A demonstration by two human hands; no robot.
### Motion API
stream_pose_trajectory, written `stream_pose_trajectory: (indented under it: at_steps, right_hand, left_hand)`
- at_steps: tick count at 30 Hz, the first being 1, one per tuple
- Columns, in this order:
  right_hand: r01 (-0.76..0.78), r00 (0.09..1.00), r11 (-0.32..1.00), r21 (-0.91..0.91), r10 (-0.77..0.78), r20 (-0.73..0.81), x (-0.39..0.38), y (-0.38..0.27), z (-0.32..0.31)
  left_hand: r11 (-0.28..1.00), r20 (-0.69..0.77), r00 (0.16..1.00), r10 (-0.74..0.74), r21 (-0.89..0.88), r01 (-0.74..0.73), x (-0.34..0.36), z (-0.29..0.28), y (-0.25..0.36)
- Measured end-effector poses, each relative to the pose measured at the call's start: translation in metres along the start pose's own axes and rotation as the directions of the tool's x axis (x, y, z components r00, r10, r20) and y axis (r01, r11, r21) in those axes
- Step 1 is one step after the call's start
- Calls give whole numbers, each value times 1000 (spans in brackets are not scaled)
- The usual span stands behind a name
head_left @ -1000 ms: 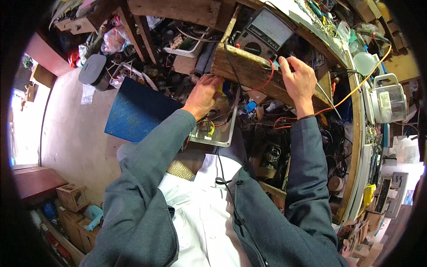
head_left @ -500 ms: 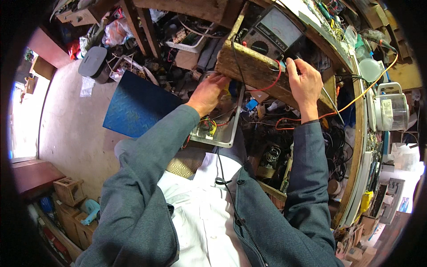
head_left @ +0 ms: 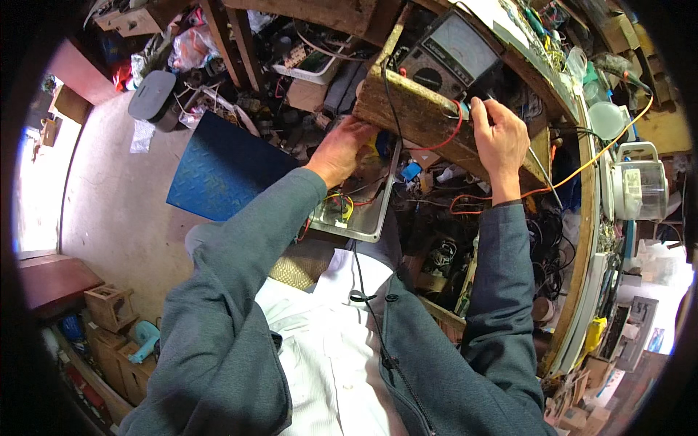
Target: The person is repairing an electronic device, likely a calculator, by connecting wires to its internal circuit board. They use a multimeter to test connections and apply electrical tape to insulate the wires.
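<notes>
A shallow metal casing (head_left: 369, 220) lies across my lap, with yellow, red and black wires (head_left: 342, 207) inside its near end. My left hand (head_left: 340, 151) reaches over the casing's far part, fingers bent together; their tips are hidden, and so is whatever they hold. Above the edge of a worn wooden drawer (head_left: 418, 116), my right hand (head_left: 502, 142) is closed, thumb against the forefinger. What it pinches is too small to make out. An analog multimeter (head_left: 443, 58) with a dial and needle scale rests in the drawer. Its red test lead (head_left: 454, 134) loops down beside my right hand.
A blue textured sheet (head_left: 225, 167) lies left of the casing. Cables and loose parts clutter the space under the bench (head_left: 585, 218). An orange cord (head_left: 582, 168) runs right across the bench edge. A clear round container with a handle (head_left: 640, 182) stands at far right.
Almost nothing differs. The view has shifted very slightly, and both hands keep their places and grips.
</notes>
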State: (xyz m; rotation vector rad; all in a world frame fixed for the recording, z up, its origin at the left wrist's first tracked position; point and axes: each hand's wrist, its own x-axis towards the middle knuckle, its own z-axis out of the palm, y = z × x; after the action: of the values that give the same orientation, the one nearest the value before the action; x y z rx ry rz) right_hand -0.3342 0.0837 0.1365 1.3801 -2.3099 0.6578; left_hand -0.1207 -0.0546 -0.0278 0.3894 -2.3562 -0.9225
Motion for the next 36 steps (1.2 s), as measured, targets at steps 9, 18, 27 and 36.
stream_pose_trajectory:
  at_steps: [9, 18, 27, 36]
  right_hand:
    - [9, 1000, 1000, -3, -9, -21, 0, 0, 1]
    - [14, 999, 1000, 9, -14, -33, 0, -3, 1]
    - [1, 1000, 1000, 12, -1, -16, -1, -2, 0]
    - [10, 1000, 1000, 6, -9, -27, 0, -3, 3]
  left_hand:
    - [1000, -37, 999, 9, -29, -10, -1, 5, -2]
    - [999, -28, 999, -33, 30, 34, -5, 3, 0]
    - [992, 98, 995, 26, 117, -37, -11, -16, -21]
    - [999, -37, 999, -29, -47, 27, -21, -3, -56]
